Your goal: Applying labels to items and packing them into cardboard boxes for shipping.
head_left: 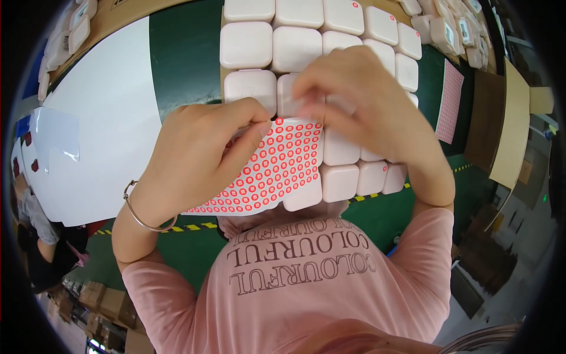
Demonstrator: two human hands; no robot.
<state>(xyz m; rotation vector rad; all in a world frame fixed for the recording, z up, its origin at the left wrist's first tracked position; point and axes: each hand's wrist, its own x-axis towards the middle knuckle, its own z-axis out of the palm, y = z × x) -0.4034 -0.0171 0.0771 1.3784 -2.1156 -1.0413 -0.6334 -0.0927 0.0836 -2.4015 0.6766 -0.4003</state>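
Observation:
A sheet of small round red stickers (268, 177) on white backing lies slanted across the near left part of the rows of pale pink boxes. My left hand (197, 150) pinches the sheet's upper edge between thumb and forefinger. Above the boxes, just right of that edge, is my right hand (359, 100), its fingers curled and the fingertips smeared by motion. Whether it holds a sticker I cannot tell. The pale pink boxes (246, 44) have rounded corners and stand close together. Several at the right, such as a near box (371, 179), carry one red sticker at a corner.
A large white sheet (112, 130) covers the left of the green table (183, 59). Another sticker sheet (450, 100) lies at the right. Open cartons of pale boxes (445, 35) stand at the back corners. A cardboard carton (507, 124) is at the far right. A person (44, 236) sits far left.

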